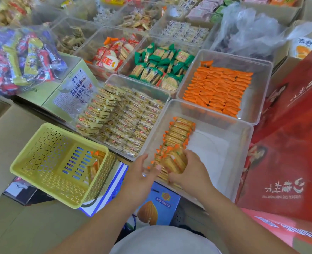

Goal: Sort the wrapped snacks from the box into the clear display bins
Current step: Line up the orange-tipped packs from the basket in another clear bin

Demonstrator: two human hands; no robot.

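Note:
A clear display bin (230, 154) stands in front of me, its left side holding a row of orange-edged wrapped crackers (179, 132). My right hand (191, 167) is inside the bin's near end, closed over a stack of those crackers (173, 162). My left hand (142, 171) sits at the bin's near left rim, fingers spread, touching the stack from the left side. A yellow plastic basket (47, 162) to the left holds a few of the same cracker packs (96, 162) in its right corner.
Other clear bins hold yellow-wrapped biscuits (125, 121), orange packs (219, 88), green packs (162, 66) and red-white packs (111, 55). A bag of mixed candy (21, 59) lies far left. Red cartons (294, 136) rise on the right, and a blue almond box (158, 204) sits below.

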